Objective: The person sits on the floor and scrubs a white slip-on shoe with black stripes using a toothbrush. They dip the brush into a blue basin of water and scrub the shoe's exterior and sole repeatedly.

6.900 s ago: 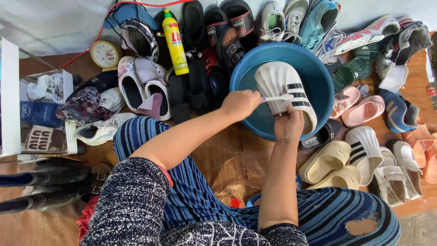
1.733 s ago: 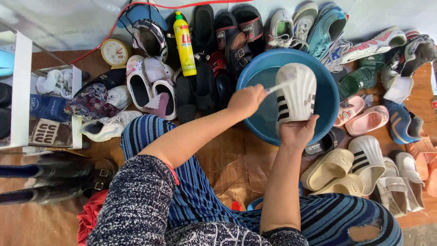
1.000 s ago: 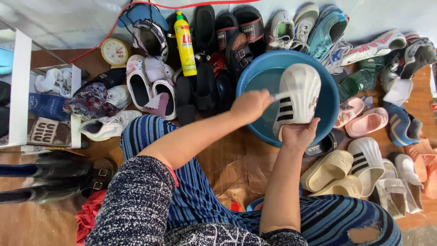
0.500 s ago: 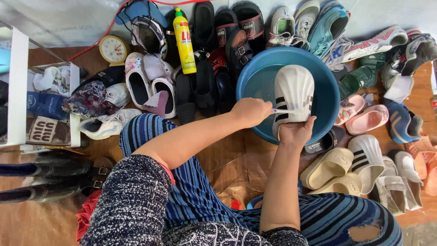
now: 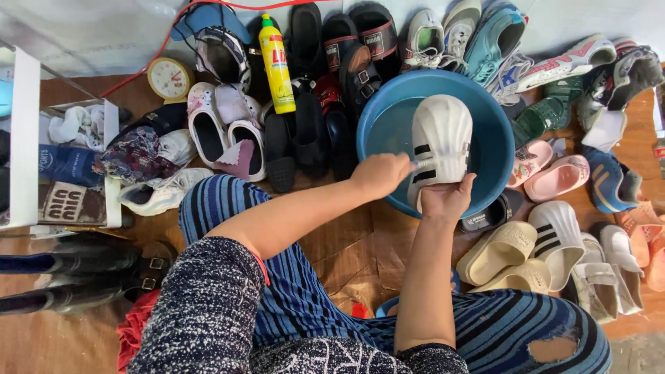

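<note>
I hold the white slide sandal (image 5: 440,142) over the blue basin (image 5: 500,131), my right hand (image 5: 446,201) gripping its heel end from below. My left hand (image 5: 379,174) is clenched on a small brush (image 5: 420,164) against its black stripes. It looks light, rubbery and likely slick when wet, so the heel edge seems the safest grip

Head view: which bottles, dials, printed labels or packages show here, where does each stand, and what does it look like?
Dish soap bottle: upright among dark sandals behind the blue basin; yellow, green cap, red label.
Clock: left of the bottle, on the floor; round, cream face, yellow rim.
Printed bags: far left by the white shelf; one blue, one brown with pale lettering.
No screens or signs visible.
</note>
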